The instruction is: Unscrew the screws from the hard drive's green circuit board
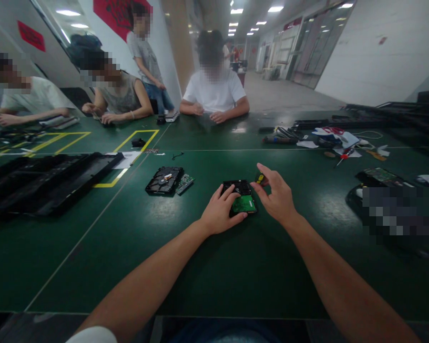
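A black hard drive (pixel 238 187) with a green circuit board (pixel 244 204) on top lies on the green table in front of me. My left hand (pixel 220 209) rests on its left side, fingers spread over the drive and thumb at the board's near edge. My right hand (pixel 276 194) hovers at the drive's right side, fingers curled round a small yellow-and-black tool (pixel 260 179).
A second hard drive (pixel 164 180) with a loose green board (pixel 185 184) lies to the left. Black trays (pixel 39 183) sit far left. Tools and papers (pixel 329 136) lie at the back right. Several people sit or stand across the table (pixel 214 267).
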Demonstrator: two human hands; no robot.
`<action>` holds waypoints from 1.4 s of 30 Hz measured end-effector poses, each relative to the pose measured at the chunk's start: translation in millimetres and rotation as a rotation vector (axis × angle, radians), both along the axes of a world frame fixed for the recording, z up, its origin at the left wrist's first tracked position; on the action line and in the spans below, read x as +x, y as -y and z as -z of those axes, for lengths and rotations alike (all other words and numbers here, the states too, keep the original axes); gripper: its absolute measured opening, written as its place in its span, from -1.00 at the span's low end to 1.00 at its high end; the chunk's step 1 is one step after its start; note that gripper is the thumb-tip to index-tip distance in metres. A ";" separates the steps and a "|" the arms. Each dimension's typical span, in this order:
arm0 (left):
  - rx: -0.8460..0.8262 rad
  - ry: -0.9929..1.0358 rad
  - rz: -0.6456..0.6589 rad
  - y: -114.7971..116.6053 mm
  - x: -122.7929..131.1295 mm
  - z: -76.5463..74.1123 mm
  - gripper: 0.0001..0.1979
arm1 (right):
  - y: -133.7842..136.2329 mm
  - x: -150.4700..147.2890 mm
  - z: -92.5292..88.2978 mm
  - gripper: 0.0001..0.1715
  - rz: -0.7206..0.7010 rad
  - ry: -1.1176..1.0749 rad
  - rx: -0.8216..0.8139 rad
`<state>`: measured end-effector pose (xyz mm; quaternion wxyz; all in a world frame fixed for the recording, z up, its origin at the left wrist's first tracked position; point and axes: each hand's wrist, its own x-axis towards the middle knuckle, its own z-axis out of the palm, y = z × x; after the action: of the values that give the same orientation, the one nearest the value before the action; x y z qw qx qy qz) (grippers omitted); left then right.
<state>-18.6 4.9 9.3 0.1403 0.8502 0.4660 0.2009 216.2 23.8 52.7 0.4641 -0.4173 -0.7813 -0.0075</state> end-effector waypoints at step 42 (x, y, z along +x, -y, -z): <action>0.019 -0.038 0.012 -1.5 0.4 1.9 -0.29 | -25.8 -4.1 -84.4 -0.83 -0.246 -0.213 -0.693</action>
<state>-18.2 6.5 7.4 0.1246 0.8579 0.4616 0.1880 212.1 49.7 137.2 0.3713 -0.4510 -0.7292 0.3563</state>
